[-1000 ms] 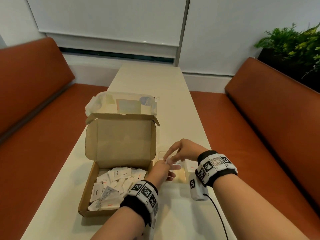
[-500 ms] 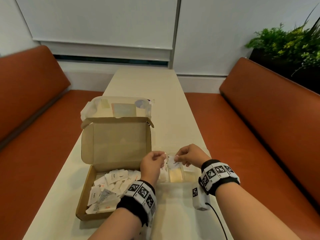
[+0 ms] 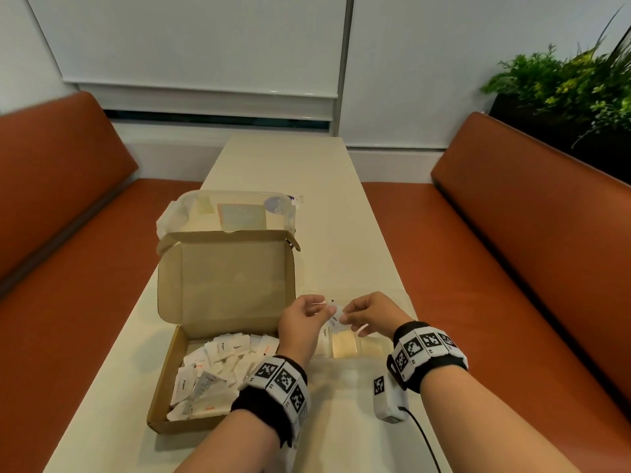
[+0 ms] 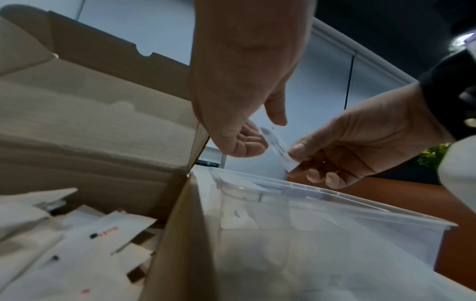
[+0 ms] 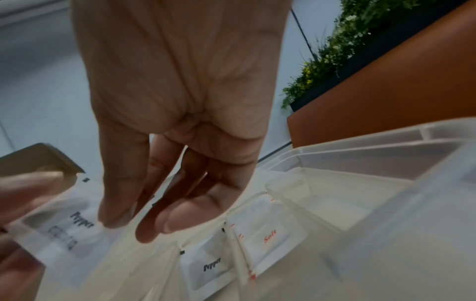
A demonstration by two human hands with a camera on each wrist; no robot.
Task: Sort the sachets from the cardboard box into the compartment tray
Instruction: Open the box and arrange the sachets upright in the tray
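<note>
The open cardboard box (image 3: 164, 387) sits on the left of the table with several white sachets (image 3: 222, 367) loose inside. Right beside it lies the clear compartment tray (image 3: 345, 349). Both hands hover just above the tray. My left hand (image 3: 322, 310) and my right hand (image 3: 345, 314) each pinch an end of one white Pepper sachet (image 5: 64, 230) between them. In the right wrist view the tray (image 5: 360, 146) holds another Pepper sachet (image 5: 211, 266) in one compartment and a Salt sachet (image 5: 268, 238) in the one beside it.
A clear plastic lid (image 3: 235, 213) lies behind the box's raised flap. A small white device (image 3: 389, 397) with a black cable rests on the table near my right wrist. Orange benches (image 3: 512, 268) run along both sides, and a plant (image 3: 563, 80) stands at the back right.
The right hand was reaching across the left hand low over the tray. The hands have since drawn apart and risen, and now hold the sachet between them.
</note>
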